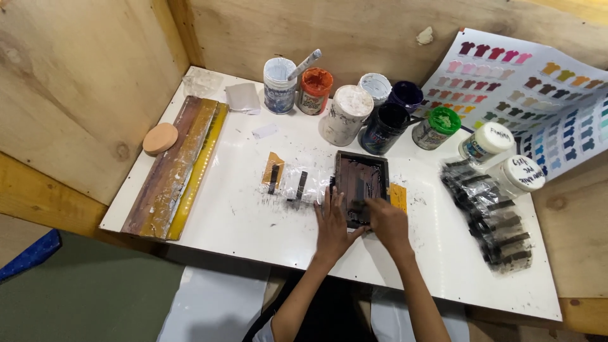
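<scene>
A small dark rectangular printing frame [361, 183] lies flat on the white board [253, 221], smeared with dark ink. My left hand [334, 218] rests flat with spread fingers on the frame's near left corner. My right hand [386, 220] presses on the frame's near right edge, fingers curled over something small and dark that I cannot make out. A yellow tape tab [398, 195] sticks out beside the frame's right side. To the frame's left lies a clear plastic sheet [292, 183] with two dark strips and a yellow tab.
Several paint jars [345, 114] stand along the back, one holding a stirring stick [304, 64]. A stack of clear bags with dark strips [494, 215] lies at right. Long wooden squeegees [174, 168] lie at left beside a round sponge [159, 137]. A shirt colour chart [532, 95] leans at back right.
</scene>
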